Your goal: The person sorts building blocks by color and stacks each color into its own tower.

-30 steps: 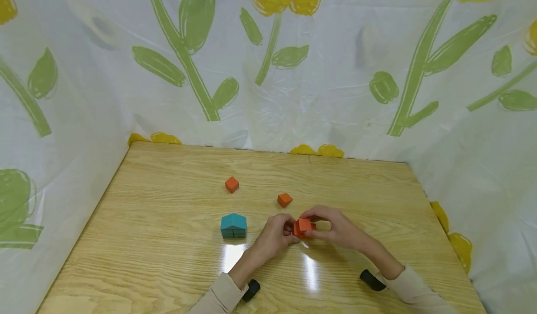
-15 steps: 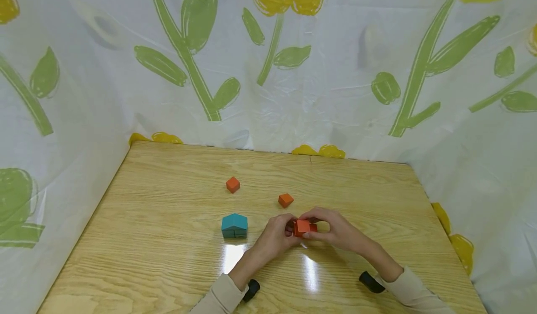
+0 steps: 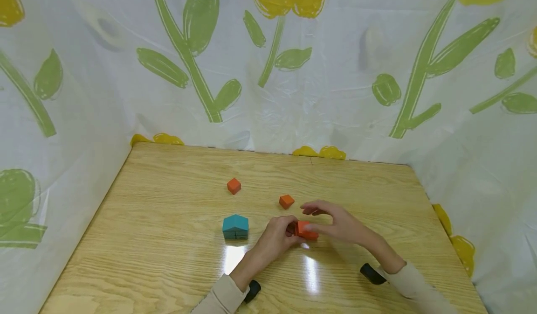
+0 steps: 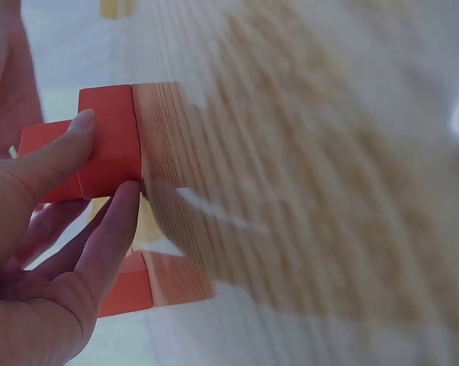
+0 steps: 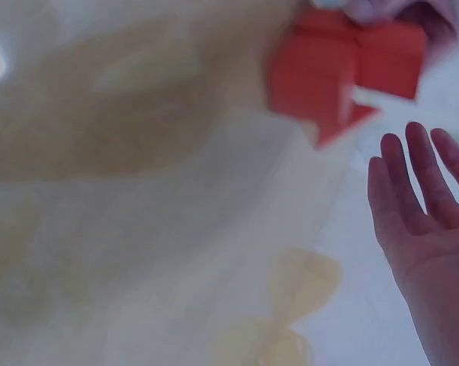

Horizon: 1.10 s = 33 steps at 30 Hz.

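Observation:
Several red blocks sit pressed together in a small stack point(image 3: 305, 229) near the front middle of the wooden table. My left hand point(image 3: 274, 235) pinches the red stack from its left side. In the left wrist view the thumb lies across the red blocks point(image 4: 111, 156), with the fingers at the opposite face. To the right, my right hand point(image 3: 341, 221) is spread and holds nothing. The right wrist view shows its straight fingers apart from the blurred red blocks point(image 5: 309, 76). Some of the stack is hidden behind the hands in the head view.
A teal house-shaped group of blocks point(image 3: 235, 226) stands left of my left hand. Two loose orange-red blocks lie farther back, one cube point(image 3: 234, 186) to the left and one block point(image 3: 286, 201) just behind the hands. A flower-printed cloth point(image 3: 327, 94) walls in the table point(image 3: 168, 202).
My right hand has let go of the upper red block; its fingers have lifted and spread away from the stack. The left hand keeps its hold in nearly the same place.

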Available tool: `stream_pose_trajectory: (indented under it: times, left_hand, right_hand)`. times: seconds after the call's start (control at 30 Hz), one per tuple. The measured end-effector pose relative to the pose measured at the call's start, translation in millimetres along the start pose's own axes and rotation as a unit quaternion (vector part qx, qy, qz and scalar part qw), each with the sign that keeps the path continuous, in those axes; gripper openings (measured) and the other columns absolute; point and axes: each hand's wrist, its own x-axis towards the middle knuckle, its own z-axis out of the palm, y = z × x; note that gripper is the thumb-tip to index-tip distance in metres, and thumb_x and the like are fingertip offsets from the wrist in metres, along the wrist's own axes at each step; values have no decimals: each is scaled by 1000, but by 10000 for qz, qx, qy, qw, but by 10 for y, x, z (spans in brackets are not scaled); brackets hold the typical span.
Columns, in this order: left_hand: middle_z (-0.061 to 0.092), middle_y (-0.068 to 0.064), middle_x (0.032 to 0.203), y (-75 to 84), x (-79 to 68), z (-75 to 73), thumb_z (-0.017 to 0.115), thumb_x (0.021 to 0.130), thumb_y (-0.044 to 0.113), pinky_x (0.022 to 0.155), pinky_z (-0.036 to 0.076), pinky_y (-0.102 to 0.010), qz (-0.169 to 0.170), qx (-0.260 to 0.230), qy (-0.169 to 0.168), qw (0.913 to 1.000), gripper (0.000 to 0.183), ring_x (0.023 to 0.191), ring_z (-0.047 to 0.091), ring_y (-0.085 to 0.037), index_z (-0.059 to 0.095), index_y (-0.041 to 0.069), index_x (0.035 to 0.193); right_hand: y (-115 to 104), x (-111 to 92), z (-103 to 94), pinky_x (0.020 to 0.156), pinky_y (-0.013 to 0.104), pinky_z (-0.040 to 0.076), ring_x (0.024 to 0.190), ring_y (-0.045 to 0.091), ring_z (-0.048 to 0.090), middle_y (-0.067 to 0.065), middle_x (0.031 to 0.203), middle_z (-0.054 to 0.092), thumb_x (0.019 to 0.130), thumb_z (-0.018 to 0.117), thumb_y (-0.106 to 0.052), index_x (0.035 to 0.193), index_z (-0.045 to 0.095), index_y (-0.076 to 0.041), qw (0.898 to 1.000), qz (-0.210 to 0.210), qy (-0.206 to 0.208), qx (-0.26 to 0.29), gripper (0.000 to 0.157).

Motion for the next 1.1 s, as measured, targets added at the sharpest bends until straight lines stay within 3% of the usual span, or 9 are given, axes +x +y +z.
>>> stream_pose_trajectory:
  times: [0.1,0.3,0.53,0.9,1.1]
  left_hand:
    - [75,-10,95,2,-1,-1,85,82,5,71,56,-19,-35,-52,9,10000,24,81,70,-14,72,0,102]
    - [75,-10,95,-12,7,14,85,82,4,69,55,-16,-57,-89,29,9999,24,78,69,-10,73,-1,103]
    - [74,-10,93,-26,12,27,85,83,2,66,54,-16,-163,-240,31,9996,22,75,67,-9,73,1,101]
    - [74,-11,96,-9,7,11,84,83,1,68,55,-16,-228,-372,45,9990,24,78,70,-12,73,0,103]
    - [75,-10,95,-18,11,26,85,82,2,68,55,-17,-243,-380,33,9990,24,77,69,-9,73,0,103]
  right_hand:
    - [-23,117,-120,100,46,53,118,25,64,13,129,68,100,71,-17,135,63,-10,9998,26,202,-47,37]
    - [-67,372,-261,99,49,54,116,25,65,6,124,70,101,69,-13,129,67,-9,9991,-69,369,-195,29]
    - [-46,628,-292,98,47,54,114,37,65,8,123,70,100,69,-11,128,67,-4,9984,-321,382,-258,29]
    - [-42,1001,-323,102,44,52,117,28,63,11,127,67,100,70,-12,132,64,-2,9980,-347,144,-516,34]
    - [-28,1174,-303,100,46,53,113,35,65,13,125,68,98,72,-10,129,64,-1,9967,-570,107,-561,33]
